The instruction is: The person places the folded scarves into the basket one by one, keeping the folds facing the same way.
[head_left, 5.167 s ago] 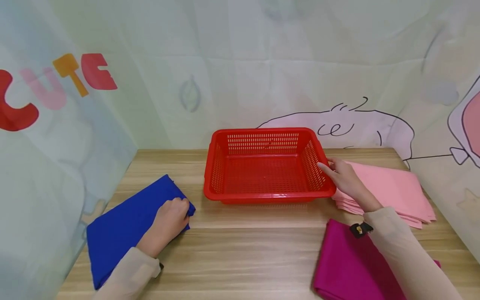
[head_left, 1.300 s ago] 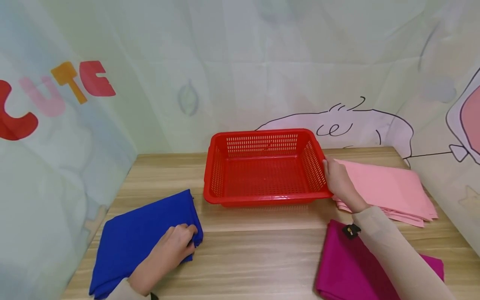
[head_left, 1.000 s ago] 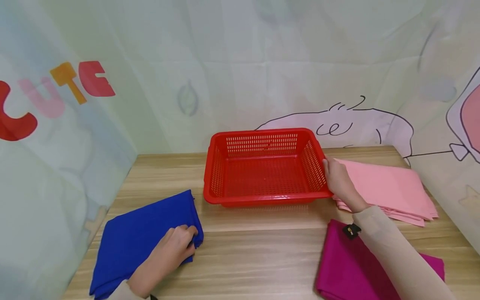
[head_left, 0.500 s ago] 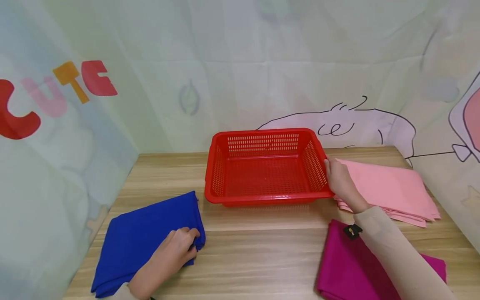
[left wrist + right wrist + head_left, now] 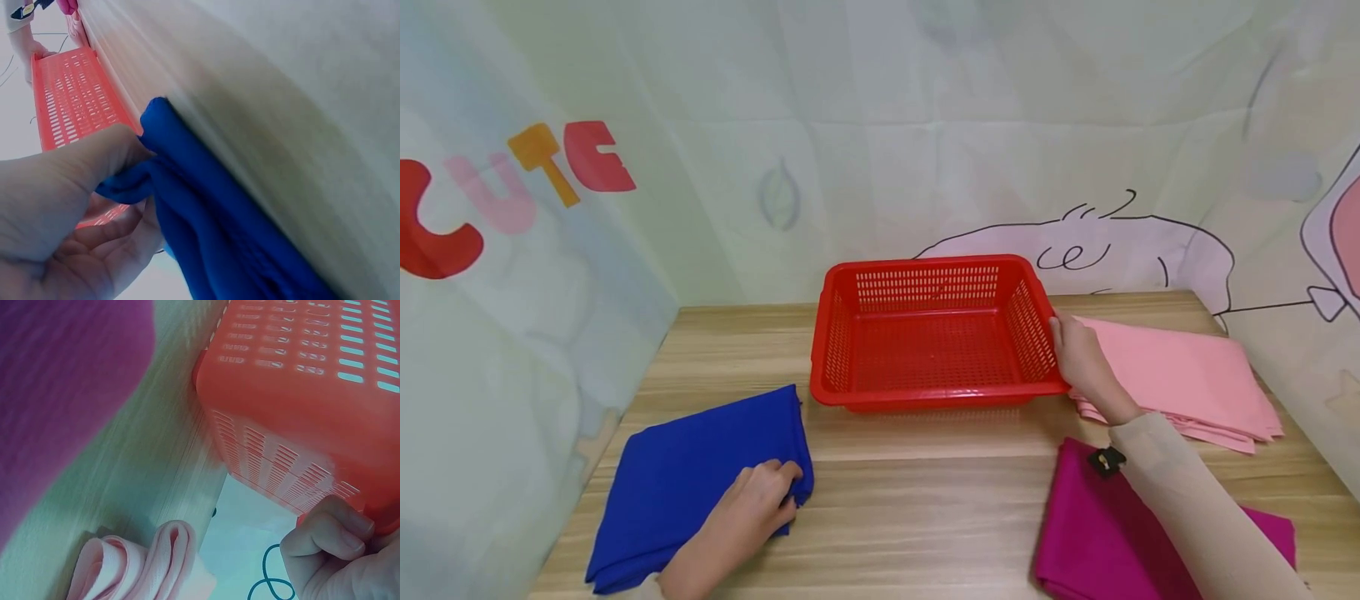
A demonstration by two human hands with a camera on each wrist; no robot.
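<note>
A folded blue cloth (image 5: 700,475) lies on the table at the left. My left hand (image 5: 748,508) pinches its right edge; in the left wrist view, the blue fold (image 5: 128,184) sits between thumb and fingers. Toward the back middle stands a red plastic basket (image 5: 940,396) with slotted walls and nothing inside. My right hand (image 5: 1082,362) grips the basket's right rim, its fingers curled under the rim in the right wrist view. Beside that hand lies a folded pink cloth (image 5: 1180,375). Partly hidden beneath my right forearm is a folded magenta cloth (image 5: 1097,533).
The wooden table (image 5: 910,517) backs onto a printed fabric curtain (image 5: 880,167) with drawings and coloured letters. Curtain sides also close in the table at left and right.
Over several seconds the blue cloth has shifted right and nearer with my left hand pinching its edge. My right hand has closed more fully on the basket's rim; the basket has barely moved.
</note>
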